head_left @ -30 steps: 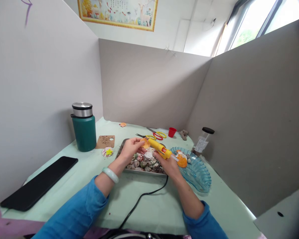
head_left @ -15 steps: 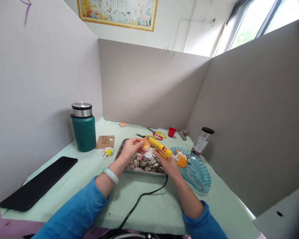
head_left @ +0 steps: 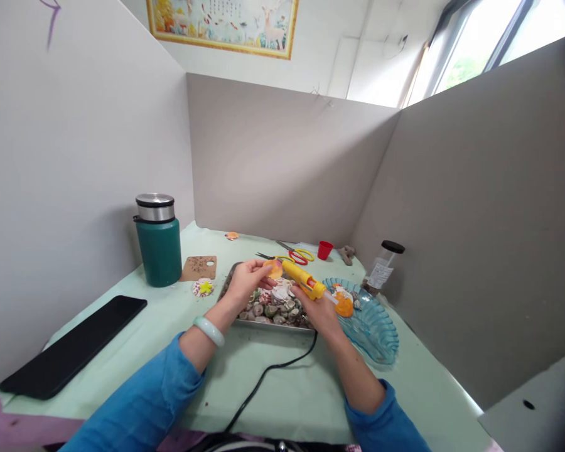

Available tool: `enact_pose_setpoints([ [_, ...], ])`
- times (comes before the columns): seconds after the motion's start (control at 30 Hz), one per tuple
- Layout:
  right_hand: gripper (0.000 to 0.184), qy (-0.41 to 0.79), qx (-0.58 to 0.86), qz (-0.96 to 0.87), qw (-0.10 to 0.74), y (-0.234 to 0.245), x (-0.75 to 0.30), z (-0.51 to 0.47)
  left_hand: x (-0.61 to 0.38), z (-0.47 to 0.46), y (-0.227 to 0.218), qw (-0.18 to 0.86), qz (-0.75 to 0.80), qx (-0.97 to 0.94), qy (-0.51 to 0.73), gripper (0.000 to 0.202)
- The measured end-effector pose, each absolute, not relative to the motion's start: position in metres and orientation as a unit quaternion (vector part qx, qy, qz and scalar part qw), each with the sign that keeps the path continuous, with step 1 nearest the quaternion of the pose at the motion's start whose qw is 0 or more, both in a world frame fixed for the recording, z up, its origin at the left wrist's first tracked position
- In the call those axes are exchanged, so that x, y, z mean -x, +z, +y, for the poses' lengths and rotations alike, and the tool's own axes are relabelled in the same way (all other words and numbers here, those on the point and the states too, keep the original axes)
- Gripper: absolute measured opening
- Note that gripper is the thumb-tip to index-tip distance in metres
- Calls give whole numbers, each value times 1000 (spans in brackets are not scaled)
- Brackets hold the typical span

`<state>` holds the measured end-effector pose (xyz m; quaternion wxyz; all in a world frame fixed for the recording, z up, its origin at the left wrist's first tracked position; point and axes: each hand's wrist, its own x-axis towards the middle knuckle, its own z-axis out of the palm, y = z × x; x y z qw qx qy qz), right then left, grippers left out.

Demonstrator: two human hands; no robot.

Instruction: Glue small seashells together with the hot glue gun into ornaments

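Between the thumb and fingers of my left hand (head_left: 249, 281) is an orange shell (head_left: 274, 269), held up above a metal tray (head_left: 263, 324). My right hand (head_left: 316, 309) is wrapped round a yellow hot glue gun (head_left: 304, 279), its nozzle end close to the shell's right edge. Whether nozzle and shell touch, I cannot tell. Below both hands the tray is filled with small snail-like seashells (head_left: 282, 310) and some paler ones. A black cord (head_left: 268, 370) runs from under my right hand toward the table's front edge.
Right of the tray, a blue scalloped plate (head_left: 376, 329) holds orange and white shells. Behind lie scissors (head_left: 297, 256) and a red cup (head_left: 324, 250); a clear jar (head_left: 383, 267) stands right. At left are a green flask (head_left: 159, 242), brown card (head_left: 199, 268) and black slab (head_left: 75, 348). Grey partitions enclose the table.
The orange shell in my left hand has tilted and shifted very slightly left. My right hand and the glue gun stay in about the same place.
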<state>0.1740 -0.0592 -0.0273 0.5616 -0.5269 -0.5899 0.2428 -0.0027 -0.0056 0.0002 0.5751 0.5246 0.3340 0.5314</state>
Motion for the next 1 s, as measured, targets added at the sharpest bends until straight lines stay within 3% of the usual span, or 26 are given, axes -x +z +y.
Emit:
enact_pose_setpoints([
  [1.0,43,234,528,-591,563,-27,-173,-60,4,-3,1,574,333,-513,545,43],
])
